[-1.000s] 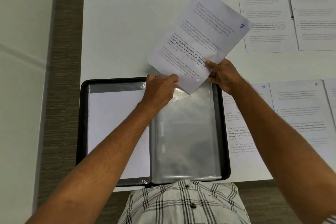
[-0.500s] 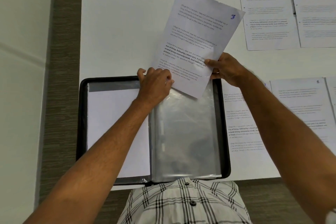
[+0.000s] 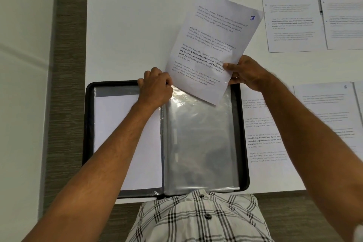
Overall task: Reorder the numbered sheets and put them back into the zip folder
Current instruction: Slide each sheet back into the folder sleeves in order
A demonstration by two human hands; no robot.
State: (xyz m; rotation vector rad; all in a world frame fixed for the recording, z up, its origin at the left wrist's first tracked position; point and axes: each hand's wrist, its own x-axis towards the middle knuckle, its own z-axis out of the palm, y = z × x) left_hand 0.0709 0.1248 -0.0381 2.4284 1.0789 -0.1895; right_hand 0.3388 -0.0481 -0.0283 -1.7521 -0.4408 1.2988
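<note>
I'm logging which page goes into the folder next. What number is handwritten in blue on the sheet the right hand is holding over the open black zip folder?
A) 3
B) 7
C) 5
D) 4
A: the white printed sheet pinched in the right hand bears a blue handwritten 3 in its top corner, while the left hand grips the top of a clear plastic sleeve in the black zip folder.

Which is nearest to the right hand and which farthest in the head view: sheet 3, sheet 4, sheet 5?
From the right hand:
1. Sheet 3: pinched in that hand, tilted over the folder's top edge.
2. Sheet 5: flat on the table, lower right.
3. Sheet 4: flat on the table, far right corner.
</note>
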